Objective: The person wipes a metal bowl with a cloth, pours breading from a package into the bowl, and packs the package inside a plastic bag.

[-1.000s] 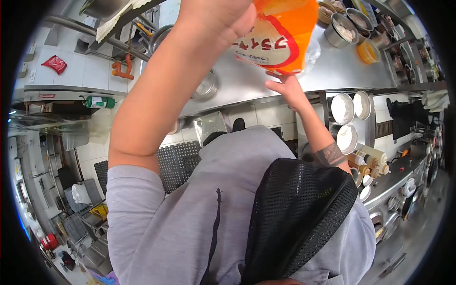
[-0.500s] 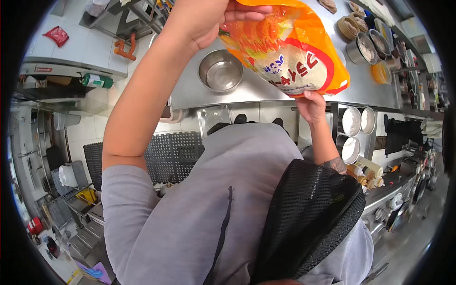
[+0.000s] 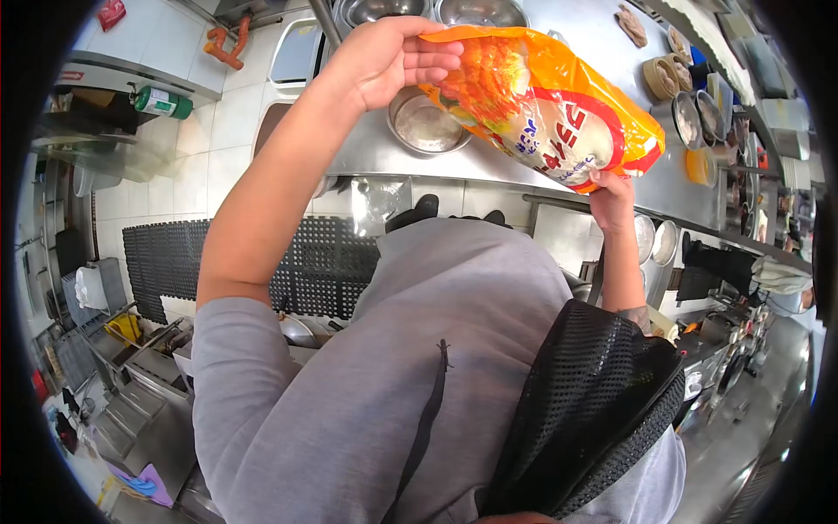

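An orange plastic bag of panko breadcrumbs (image 3: 559, 118), printed with Japanese text and a picture of fried food, is held up tilted above the steel counter. My left hand (image 3: 388, 63) grips its upper left end, thumb along the top edge and fingers curled at the front. Down at the lower right end, my right hand (image 3: 613, 196) grasps the bag's bottom corner. A round metal pot (image 3: 425, 125) sits on the counter below the bag's left end, partly covered by it. What lies inside the pot is hard to make out.
Two metal bowls (image 3: 482, 11) stand at the back of the counter (image 3: 375, 157). To the right are a crumpled cloth (image 3: 632, 26), bamboo steamers (image 3: 661, 79), metal containers (image 3: 687, 120) and a yellow tub (image 3: 701, 166). A black perforated mat (image 3: 175, 262) covers floor at left.
The view has shifted, bringing the bowls at the back into sight. The bag sits a little lower and further right in view, still held in both hands.
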Demonstrator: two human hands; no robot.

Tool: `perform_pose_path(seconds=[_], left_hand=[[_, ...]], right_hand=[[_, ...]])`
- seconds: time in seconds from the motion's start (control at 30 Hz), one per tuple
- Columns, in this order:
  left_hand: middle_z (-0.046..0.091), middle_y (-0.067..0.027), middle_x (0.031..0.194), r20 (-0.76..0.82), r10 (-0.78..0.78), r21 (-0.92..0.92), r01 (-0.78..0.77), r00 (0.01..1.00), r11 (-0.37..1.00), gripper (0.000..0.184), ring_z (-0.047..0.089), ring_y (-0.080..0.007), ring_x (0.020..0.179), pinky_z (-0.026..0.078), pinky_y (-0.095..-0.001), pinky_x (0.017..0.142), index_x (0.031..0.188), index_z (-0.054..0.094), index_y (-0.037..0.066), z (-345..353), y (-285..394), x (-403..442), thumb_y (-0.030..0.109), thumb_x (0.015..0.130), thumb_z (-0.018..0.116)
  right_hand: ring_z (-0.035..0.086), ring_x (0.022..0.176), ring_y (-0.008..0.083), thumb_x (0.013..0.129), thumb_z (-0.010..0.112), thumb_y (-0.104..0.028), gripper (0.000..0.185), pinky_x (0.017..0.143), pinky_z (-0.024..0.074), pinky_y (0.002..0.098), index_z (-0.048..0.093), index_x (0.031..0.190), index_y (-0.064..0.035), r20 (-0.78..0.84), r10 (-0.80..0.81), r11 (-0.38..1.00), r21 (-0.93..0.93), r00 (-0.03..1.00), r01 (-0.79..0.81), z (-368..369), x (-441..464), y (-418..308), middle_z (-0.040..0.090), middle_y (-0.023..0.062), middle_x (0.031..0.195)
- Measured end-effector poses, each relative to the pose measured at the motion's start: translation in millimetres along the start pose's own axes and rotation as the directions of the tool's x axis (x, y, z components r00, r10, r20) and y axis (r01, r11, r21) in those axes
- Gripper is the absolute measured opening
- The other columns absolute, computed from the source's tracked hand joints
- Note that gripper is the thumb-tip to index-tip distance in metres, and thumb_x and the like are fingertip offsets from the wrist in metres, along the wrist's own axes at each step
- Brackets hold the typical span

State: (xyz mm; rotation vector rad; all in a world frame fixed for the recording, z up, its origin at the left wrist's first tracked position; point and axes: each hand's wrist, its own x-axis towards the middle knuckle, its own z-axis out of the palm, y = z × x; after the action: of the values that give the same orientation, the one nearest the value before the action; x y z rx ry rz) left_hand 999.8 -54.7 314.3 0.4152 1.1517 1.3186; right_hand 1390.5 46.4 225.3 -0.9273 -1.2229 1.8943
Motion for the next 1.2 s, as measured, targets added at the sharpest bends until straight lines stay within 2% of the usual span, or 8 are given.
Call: perform_pose_path(seconds=[0.1,0.4,0.63,0.7,0.8,0.93,1.0,1.2], left_hand=[[0.074,-0.0126,0.100,-0.007,0.006,-0.018,-0.006,1.000,1.000,0.027,0.072,-0.0162,0.085,0.059,-0.0280,0.075,0.114,0.066,-0.002,-8.6,-3.3,1.5,0.018,0.098,0.063],[0.074,-0.0104,0.097,0.010,0.021,-0.029,-0.020,1.000,0.999,0.027,0.070,-0.0152,0.082,0.057,-0.0279,0.074,0.114,0.066,-0.002,-33.8,-4.0,0.3,0.020,0.098,0.062],[0.074,-0.0091,0.094,0.008,0.014,-0.048,-0.013,1.000,0.999,0.025,0.069,-0.0139,0.079,0.055,-0.0276,0.070,0.113,0.066,0.001,-50.0,-10.9,-2.2,0.020,0.098,0.063],[0.074,-0.0089,0.093,0.005,0.016,-0.049,-0.016,1.000,0.999,0.025,0.069,-0.0137,0.079,0.054,-0.0274,0.070,0.112,0.066,0.001,-52.5,-11.8,-3.2,0.020,0.097,0.063],[0.074,-0.0086,0.093,0.014,0.026,-0.062,-0.025,1.000,0.998,0.024,0.068,-0.0138,0.079,0.054,-0.0274,0.070,0.111,0.066,0.002,-54.7,-11.4,-3.7,0.021,0.097,0.063],[0.074,-0.0083,0.093,0.022,0.026,-0.040,-0.025,0.999,0.999,0.024,0.068,-0.0136,0.078,0.054,-0.0275,0.070,0.111,0.066,0.002,-53.8,-8.6,-2.7,0.021,0.097,0.063],[0.074,-0.0082,0.093,0.030,0.019,-0.025,-0.018,0.999,1.000,0.024,0.068,-0.0134,0.078,0.054,-0.0275,0.070,0.111,0.066,0.002,-56.2,-7.5,-0.3,0.021,0.098,0.063],[0.074,-0.0083,0.092,0.064,0.013,0.033,-0.015,0.998,0.999,0.026,0.069,-0.0141,0.078,0.054,-0.0276,0.072,0.111,0.066,0.002,-58.0,-6.8,2.6,0.024,0.098,0.063]], right_hand=[[0.060,0.123,0.0241,0.074,0.068,0.001,0.065,0.109,0.0434,0.0398,0.052,0.137,-0.0017,-0.009,0.009,1.000,0.016,1.000,-0.009,12.4,0.2,-9.3,0.064,0.0083,0.130],[0.058,0.125,0.0259,0.073,0.072,-0.001,0.070,0.110,0.0433,0.0405,0.049,0.139,-0.0020,0.014,-0.068,0.989,-0.131,0.998,0.069,33.3,4.8,-24.5,0.063,0.0093,0.133],[0.060,0.122,0.0256,0.072,0.071,0.001,0.070,0.108,0.0446,0.0394,0.050,0.138,-0.0017,0.005,-0.071,0.974,-0.215,0.997,0.071,52.7,3.1,-43.8,0.064,0.0097,0.130],[0.065,0.114,0.0251,0.071,0.071,0.004,0.063,0.099,0.0505,0.0381,0.055,0.132,0.0008,-0.009,-0.105,0.973,-0.207,0.994,0.101,58.7,3.9,-45.0,0.067,0.0109,0.123],[0.065,0.114,0.0252,0.072,0.072,0.005,0.062,0.098,0.0508,0.0382,0.055,0.132,0.0010,-0.026,-0.106,0.974,-0.202,0.994,0.099,61.4,5.0,-43.0,0.067,0.0110,0.123],[0.065,0.113,0.0252,0.073,0.071,0.006,0.062,0.099,0.0505,0.0383,0.055,0.132,0.0010,-0.033,-0.113,0.976,-0.188,0.993,0.105,55.2,6.5,-37.4,0.067,0.0111,0.123],[0.062,0.120,0.0263,0.073,0.069,0.008,0.065,0.106,0.0467,0.0399,0.052,0.135,-0.0009,-0.025,-0.103,0.978,-0.183,0.994,0.097,53.4,6.9,-35.6,0.065,0.0107,0.128],[0.062,0.121,0.0267,0.073,0.069,0.008,0.067,0.106,0.0468,0.0404,0.051,0.136,-0.0020,-0.048,-0.113,0.979,-0.177,0.992,0.103,52.9,5.4,-33.4,0.064,0.0105,0.130]])
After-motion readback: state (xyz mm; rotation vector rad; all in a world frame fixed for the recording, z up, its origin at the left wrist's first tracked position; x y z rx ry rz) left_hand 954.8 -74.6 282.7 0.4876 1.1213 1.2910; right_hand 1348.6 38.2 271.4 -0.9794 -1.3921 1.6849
